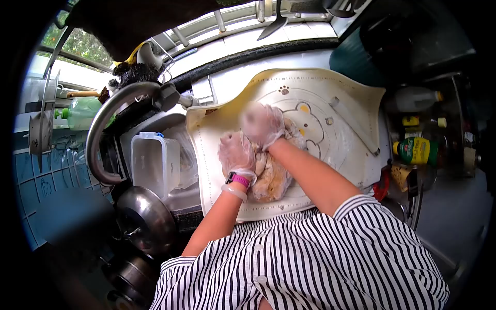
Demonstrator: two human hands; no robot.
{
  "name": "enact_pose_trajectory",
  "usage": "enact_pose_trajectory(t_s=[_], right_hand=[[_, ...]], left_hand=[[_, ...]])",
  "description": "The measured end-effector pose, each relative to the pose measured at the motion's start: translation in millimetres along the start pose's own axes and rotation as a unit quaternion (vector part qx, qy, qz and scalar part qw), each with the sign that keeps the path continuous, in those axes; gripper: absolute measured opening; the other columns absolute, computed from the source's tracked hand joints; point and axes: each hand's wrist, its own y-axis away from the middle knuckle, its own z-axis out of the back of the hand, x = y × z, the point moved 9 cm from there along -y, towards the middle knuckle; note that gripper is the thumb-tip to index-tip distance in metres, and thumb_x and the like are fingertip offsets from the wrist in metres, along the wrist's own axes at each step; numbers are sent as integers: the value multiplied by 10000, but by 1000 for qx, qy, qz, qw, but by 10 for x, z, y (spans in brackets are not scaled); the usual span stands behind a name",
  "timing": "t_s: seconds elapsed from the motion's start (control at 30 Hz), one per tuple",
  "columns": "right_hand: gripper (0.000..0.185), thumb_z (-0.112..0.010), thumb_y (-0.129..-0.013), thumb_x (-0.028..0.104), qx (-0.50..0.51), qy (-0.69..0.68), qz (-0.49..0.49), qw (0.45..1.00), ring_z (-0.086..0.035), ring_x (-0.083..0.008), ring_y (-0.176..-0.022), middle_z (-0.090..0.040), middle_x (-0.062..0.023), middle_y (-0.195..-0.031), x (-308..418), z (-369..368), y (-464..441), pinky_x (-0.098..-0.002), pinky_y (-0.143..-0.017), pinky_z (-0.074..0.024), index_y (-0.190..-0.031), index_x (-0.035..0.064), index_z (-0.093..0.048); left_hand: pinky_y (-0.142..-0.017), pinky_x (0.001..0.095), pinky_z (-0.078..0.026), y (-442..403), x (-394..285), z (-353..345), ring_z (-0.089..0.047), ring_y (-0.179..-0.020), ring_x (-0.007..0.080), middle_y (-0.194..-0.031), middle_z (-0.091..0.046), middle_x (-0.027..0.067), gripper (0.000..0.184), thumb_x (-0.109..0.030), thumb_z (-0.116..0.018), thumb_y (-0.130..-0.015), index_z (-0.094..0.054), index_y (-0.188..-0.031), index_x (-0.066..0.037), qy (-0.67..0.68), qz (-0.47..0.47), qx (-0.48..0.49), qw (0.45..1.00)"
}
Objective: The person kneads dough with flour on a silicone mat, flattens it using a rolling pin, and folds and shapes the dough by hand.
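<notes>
What looks like a raw chicken [271, 182], pale yellow and lumpy, lies on a cream mat [338, 173] printed with a bear. Clear plastic film clings around parts of it. My left hand [236, 153], in a thin clear glove, is curled against its left side. Just beyond, my right hand [262, 124], gloved too, closes over its far end; blur covers some of those fingers. The two hands nearly touch. A flat pale strip with a dark tip [354, 125] rests on the mat's right part.
To the left, a sink holds a clear plastic tub [155, 166] under a curved faucet [106, 124]. A metal lid [145, 219] sits nearer me. Several bottles, one with a yellow-green label [416, 150], stand at the right. The mat's far edge curls up against the wall.
</notes>
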Motion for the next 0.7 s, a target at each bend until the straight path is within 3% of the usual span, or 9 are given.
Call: enact_pose_trajectory(t_s=[0.03, 0.07, 0.13, 0.2, 0.33, 0.43, 0.57, 0.63, 0.7], right_hand=[[228, -647, -860, 338, -10, 57, -36, 998, -674, -368, -840, -692, -166, -830, -29, 57, -40, -529, -749, -505, -795, 126, -695], [243, -650, -859, 350, 98, 40, -53, 993, -684, -376, -922, -714, -173, -901, -78, -54, -89, -543, -811, -509, -827, 120, -721], [252, -656, -853, 357, 160, 11, -71, 985, -689, -380, -943, -728, -169, -929, -87, -18, 111, -535, -822, -517, -835, 119, -733], [288, -663, -855, 378, 253, -39, -133, 957, -708, -384, -981, -759, -172, -1004, 34, 151, 488, -514, -856, -537, -840, 108, -761], [351, -616, -953, 356, 211, -121, -96, 965, -666, -418, -790, -695, -223, -827, 428, 733, 1286, -519, -752, -487, -788, 57, -699], [320, -631, -942, 357, 146, -87, -95, 981, -681, -388, -769, -706, -177, -785, 207, 640, 1731, -516, -705, -501, -779, 94, -715], [295, -629, -936, 333, 111, -70, -74, 989, -682, -376, -733, -702, -151, -760, -63, 285, 1329, -514, -679, -506, -752, 117, -712], [292, -622, -937, 336, 143, -3, -23, 990, -680, -373, -720, -697, -142, -762, -132, 18, 1006, -510, -678, -508, -758, 124, -716], [316, -617, -944, 375, 149, 19, -67, 986, -688, -373, -732, -719, -138, -812, -250, -223, 631, -514, -688, -514, -785, 123, -721]], left_hand=[[-907, 520, -464, 67, 27, 21, -597, -1057, 405, -1102, -610, 215, 276, -293, -581, -1027, -669, -1106, -43, 2, -3, 0, 1000], [-906, 506, -466, 62, 29, 33, -595, -1047, 399, -1083, -611, 214, 265, -282, -595, -1029, -664, -1087, -34, 101, -15, 0, 995], [-871, 463, -474, 137, 23, 143, -588, -980, 386, -999, -608, 204, 239, -248, -637, -1024, -631, -981, -13, 284, -34, 0, 958], [-820, 487, -472, 387, -67, 433, -586, -909, 393, -938, -604, 190, 208, -229, -645, -989, -618, -927, -32, 278, -41, 29, 959], [-636, 530, -390, 992, -381, 735, -522, -672, 398, -737, -530, 176, 248, -248, -610, -978, -561, -832, -53, 254, -169, 32, 952], [-652, 505, -420, 1277, -430, 556, -549, -704, 395, -756, -554, 166, 214, -262, -618, -940, -580, -841, -77, 203, -252, 23, 946], [-672, 520, -433, 943, -350, 196, -560, -719, 402, -775, -577, 162, 186, -248, -621, -923, -589, -849, -80, 171, -203, 58, 962], [-690, 548, -433, 680, -201, 87, -568, -738, 425, -800, -600, 176, 178, -247, -618, -928, -599, -877, -78, 176, -102, 28, 979], [-717, 550, -456, 506, -75, -125, -606, -788, 412, -826, -626, 147, 186, -266, -645, -910, -590, -890, -89, 144, -51, 44, 987]])
